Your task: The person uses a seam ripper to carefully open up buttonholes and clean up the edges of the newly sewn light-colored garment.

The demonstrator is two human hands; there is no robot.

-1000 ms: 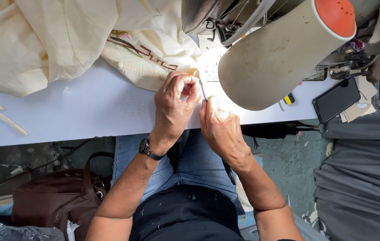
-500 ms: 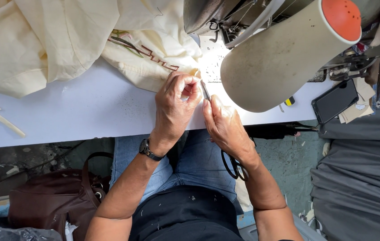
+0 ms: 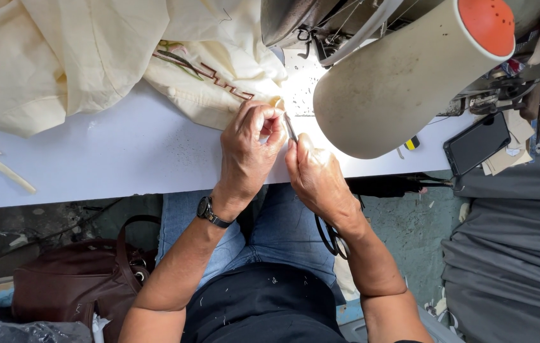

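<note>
My left hand (image 3: 252,147) pinches the edge of a cream embroidered fabric (image 3: 111,57) near the front edge of the white table (image 3: 124,159). A black watch sits on that wrist. My right hand (image 3: 316,174) is closed on a small slim metal tool (image 3: 290,127), whose tip points up at the pinched fabric edge. The two hands almost touch. A cream sewing machine (image 3: 403,76) stands just right of them, its lamp lighting the spot brightly.
A black phone (image 3: 477,143) lies on the table's right end beside paper scraps. Grey cloth (image 3: 511,254) hangs at the right. A brown leather bag (image 3: 73,279) sits on the floor at the left. Black scissors (image 3: 332,235) hang below my right wrist.
Both hands stayed at the fabric edge. The right hand shifted slightly, keeping the tool's tip at the pinched spot. The view moved a little.
</note>
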